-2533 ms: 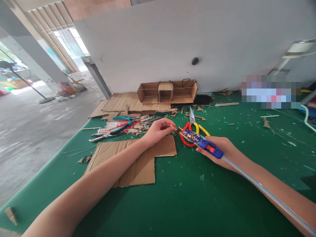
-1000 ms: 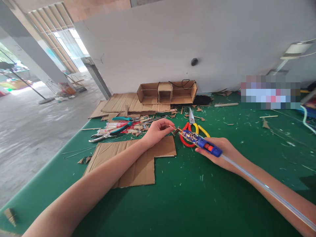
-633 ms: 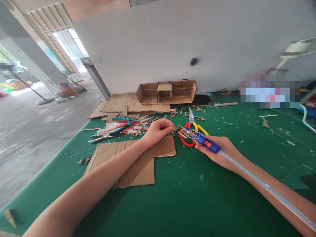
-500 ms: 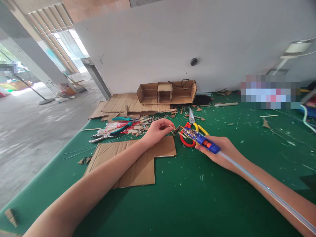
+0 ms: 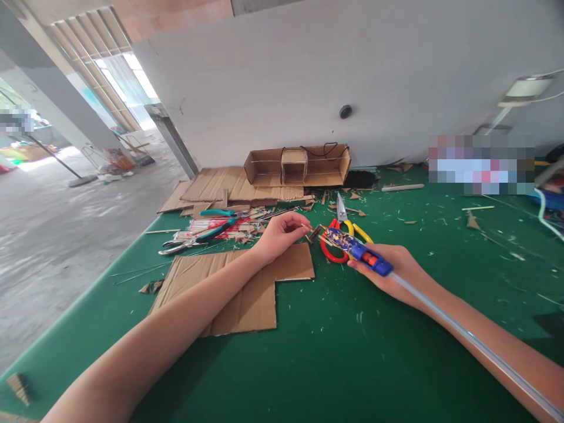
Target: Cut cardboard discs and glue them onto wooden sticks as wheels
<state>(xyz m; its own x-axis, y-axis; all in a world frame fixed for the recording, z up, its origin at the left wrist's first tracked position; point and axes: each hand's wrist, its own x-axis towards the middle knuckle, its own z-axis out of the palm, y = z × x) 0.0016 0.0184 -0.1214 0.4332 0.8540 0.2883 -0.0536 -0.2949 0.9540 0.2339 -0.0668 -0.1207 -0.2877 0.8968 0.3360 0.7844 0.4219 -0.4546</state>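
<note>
In the head view, the left hand (image 5: 282, 236) reaches over the green table (image 5: 335, 364) with thumb and fingers pinched together on a small brown piece (image 5: 314, 234), too small to make out in detail. The piece is in the middle of the scene, to the right of the fingertips. The right hand (image 5: 399, 265) is closed around a blue glue gun (image 5: 359, 251), whose nozzle points left towards the piece; whether the two touch cannot be told. A clear rod (image 5: 458, 324) runs from the gun's rear along the right forearm.

Scissors (image 5: 342, 209) with red and yellow handles lie just beyond the gun, blades pointing to the far side, with the gun partly covering the handles. Under the left forearm lies a notched cardboard sheet (image 5: 255, 302). Farther left, teal-handled pliers (image 5: 215, 230) lie on pale sticks in red-and-white wrapping (image 5: 205, 225). At the far side, by the grey wall (image 5: 273, 88), stands an open cardboard box (image 5: 326, 167) with a smaller square compartment in its middle and a black cord (image 5: 327, 149) across its right part. More flat cardboard (image 5: 220, 181) lies left of the box, and brown scraps are scattered near it.
</note>
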